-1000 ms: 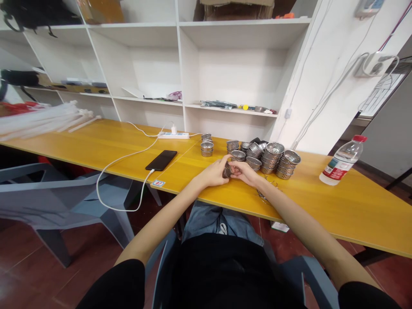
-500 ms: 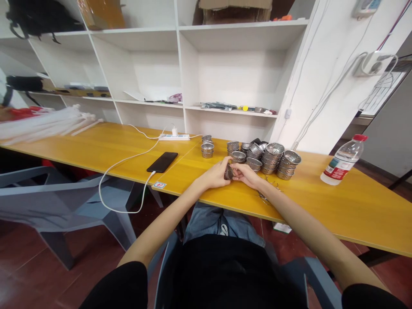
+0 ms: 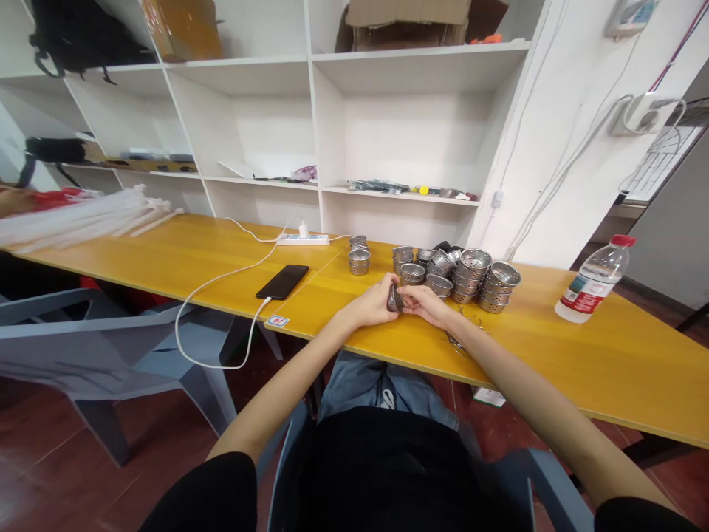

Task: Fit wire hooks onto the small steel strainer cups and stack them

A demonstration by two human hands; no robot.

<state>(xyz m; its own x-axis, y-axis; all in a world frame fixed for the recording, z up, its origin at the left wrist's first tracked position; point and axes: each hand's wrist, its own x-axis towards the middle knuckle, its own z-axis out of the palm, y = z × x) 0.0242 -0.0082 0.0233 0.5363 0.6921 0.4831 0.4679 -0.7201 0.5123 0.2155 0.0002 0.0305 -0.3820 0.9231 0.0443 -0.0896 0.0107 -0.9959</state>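
Seated at the near edge of the yellow table (image 3: 532, 369), I grip a metal cup (image 3: 394, 298) in my left hand (image 3: 377, 303), fingers curled about it; the fingers of my right hand (image 3: 424, 303), bent, touch its right side. Wire pieces (image 3: 457, 342) lie by my right forearm. Beyond my hands, stacked perforated cups (image 3: 464, 284) stand grouped, with a bottle (image 3: 594, 282) to the right and a phone (image 3: 282, 281) to the left. White shelving (image 3: 314, 133) rises behind.
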